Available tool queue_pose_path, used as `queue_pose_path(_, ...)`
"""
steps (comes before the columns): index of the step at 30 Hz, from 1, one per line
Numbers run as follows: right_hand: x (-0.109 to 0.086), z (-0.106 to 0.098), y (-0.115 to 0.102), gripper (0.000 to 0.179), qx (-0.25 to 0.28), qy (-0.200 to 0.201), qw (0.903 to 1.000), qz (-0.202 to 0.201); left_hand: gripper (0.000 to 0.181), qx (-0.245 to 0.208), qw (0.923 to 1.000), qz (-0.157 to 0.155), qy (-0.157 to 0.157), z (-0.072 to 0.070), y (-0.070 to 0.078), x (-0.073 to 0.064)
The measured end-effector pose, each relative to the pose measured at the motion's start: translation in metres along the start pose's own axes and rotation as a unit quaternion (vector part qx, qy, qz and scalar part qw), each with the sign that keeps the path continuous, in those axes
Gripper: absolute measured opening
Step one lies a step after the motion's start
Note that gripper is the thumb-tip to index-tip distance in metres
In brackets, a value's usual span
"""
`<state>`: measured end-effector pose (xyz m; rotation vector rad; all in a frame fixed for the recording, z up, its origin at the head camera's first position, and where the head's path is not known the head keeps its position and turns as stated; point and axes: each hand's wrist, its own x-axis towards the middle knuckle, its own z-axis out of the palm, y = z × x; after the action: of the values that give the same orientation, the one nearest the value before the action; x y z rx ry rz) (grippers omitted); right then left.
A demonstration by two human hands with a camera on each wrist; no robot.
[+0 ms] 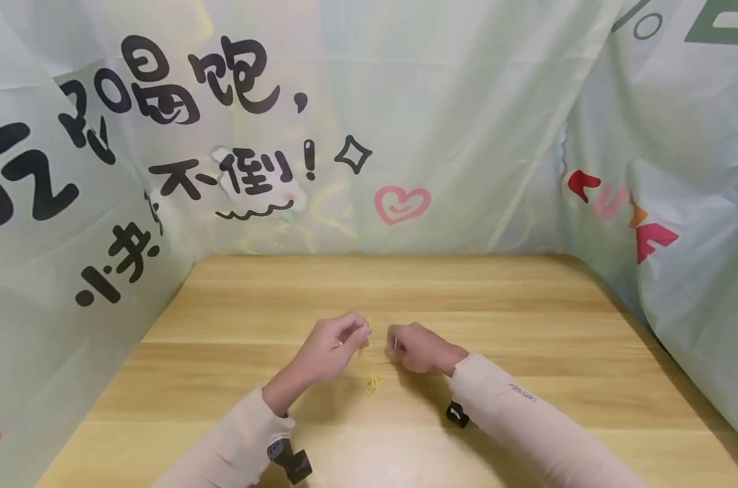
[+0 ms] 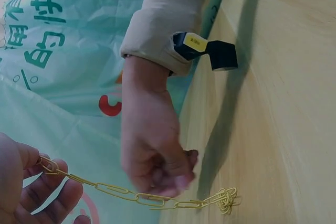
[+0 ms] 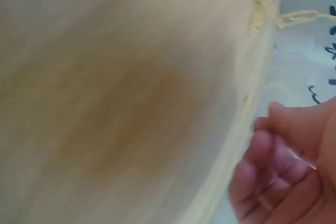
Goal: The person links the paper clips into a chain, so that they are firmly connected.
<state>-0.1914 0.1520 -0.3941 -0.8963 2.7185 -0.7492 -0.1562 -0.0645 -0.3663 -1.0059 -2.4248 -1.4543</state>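
Note:
A chain of linked yellow paper clips [image 2: 110, 187] hangs from my left hand [image 1: 335, 346], whose thumb and fingers pinch its top end. The chain slants down to the tabletop [image 1: 503, 298], where its lower links lie bunched in a small heap [image 2: 227, 201]. To the right of the chain is my right hand [image 1: 423, 347], low over the wood with its fingers curled in and thumb near the index finger. No clip shows between those fingers in the right wrist view, where the chain [image 3: 299, 18] appears blurred near the top right.
Pale printed curtains [image 1: 466, 122] with dark lettering enclose the table at the back and both sides. A black wrist camera [image 1: 289, 461] sits on the left sleeve, and another [image 1: 457, 415] on the right.

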Motion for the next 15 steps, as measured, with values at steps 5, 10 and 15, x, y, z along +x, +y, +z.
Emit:
queue_pose_path(5, -0.002, -0.01, -0.002, 0.02, 0.066, 0.051, 0.9958, -0.037, 0.017, 0.006, 1.0, -0.004, -0.002, -0.001, 0.003, 0.001)
queue_pose_path(10, -0.006, -0.02, -0.008, 0.027, 0.12, 0.083, 0.9879, -0.053, 0.018, 0.001, 1.0, -0.006, -0.007, -0.001, 0.002, 0.001)
queue_pose_path(15, -0.01, -0.028, -0.016, 0.034, 0.156, 0.093, 0.9814, -0.061, 0.017, -0.001, 1.0, -0.008, -0.006, -0.001, 0.001, 0.002)
